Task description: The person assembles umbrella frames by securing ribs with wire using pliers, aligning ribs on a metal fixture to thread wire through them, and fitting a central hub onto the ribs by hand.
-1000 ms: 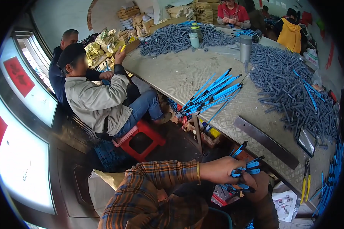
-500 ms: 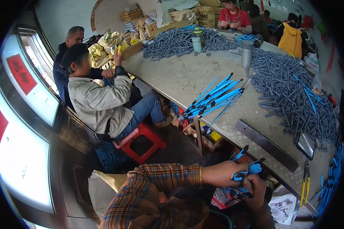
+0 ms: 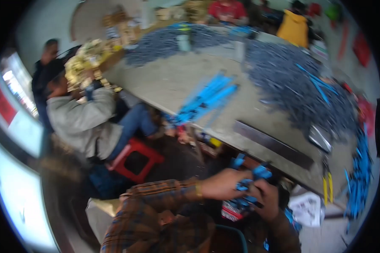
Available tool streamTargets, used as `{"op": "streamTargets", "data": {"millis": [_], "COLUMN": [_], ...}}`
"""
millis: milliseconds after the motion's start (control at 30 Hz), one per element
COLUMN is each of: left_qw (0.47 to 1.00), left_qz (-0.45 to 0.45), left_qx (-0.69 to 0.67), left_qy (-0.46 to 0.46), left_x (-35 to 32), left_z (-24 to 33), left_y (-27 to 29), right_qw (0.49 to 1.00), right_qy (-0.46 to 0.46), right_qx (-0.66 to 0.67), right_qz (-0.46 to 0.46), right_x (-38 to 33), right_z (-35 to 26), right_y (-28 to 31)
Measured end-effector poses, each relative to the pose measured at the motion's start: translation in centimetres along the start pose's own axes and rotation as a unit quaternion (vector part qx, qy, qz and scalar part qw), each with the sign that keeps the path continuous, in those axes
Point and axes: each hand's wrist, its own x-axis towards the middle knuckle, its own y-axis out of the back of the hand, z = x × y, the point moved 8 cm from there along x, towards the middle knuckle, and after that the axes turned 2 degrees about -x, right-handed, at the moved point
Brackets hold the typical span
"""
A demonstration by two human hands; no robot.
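Observation:
My left hand [image 3: 224,184] and my right hand [image 3: 267,197] are together in front of me, just below the near edge of the table [image 3: 164,78]. Both are closed around a bundle of blue-and-black strips [image 3: 244,184]; its ends stick out above and below my fingers. Motion blur hides the finer detail of the strips and fingertips. Beyond my hands, a dark metal bar [image 3: 273,144] lies on the table along its near edge. Farther left on the tabletop, a larger bundle of blue strips [image 3: 209,99] overhangs the edge.
Grey plastic parts pile up in heaps [image 3: 297,69] at right and back. A phone [image 3: 320,138], yellow-handled pliers [image 3: 327,185] and more blue strips [image 3: 359,168] lie at right. One person [image 3: 84,122] sits on a red stool [image 3: 135,161] at left; others are farther back.
The whole view has shifted, so the table and people appear farther left, and the picture has blurred. Both hands still grip the bundle, which has turned slightly.

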Motion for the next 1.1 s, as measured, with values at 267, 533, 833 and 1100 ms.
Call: {"op": "streamTargets", "data": {"millis": [267, 533, 833, 1100], "left_qw": [0.994, 0.997, 0.994, 0.988], "left_qz": [0.019, -0.009, 0.000, 0.019], "left_qx": [-0.101, -0.077, -0.098, -0.145], "left_qy": [0.048, -0.019, -0.049, -0.057], "left_x": [-0.6, 0.1, -1.2, -3.7], "left_z": [0.0, 0.0, 0.3, -0.1], "left_y": [2.9, 1.5, 3.1, 3.8], "right_qw": [0.963, 0.797, 0.705, 0.863], "right_qy": [-0.017, -0.165, -0.134, -0.211], "right_qx": [-0.191, -0.555, -0.681, -0.392], "right_qz": [0.190, 0.174, 0.145, 0.239], "right_x": [-3.0, -11.3, -8.8, -10.4], "right_z": [3.3, 12.5, 10.5, 10.2], "right_y": [10.8, 24.7, 23.0, 25.4]}}
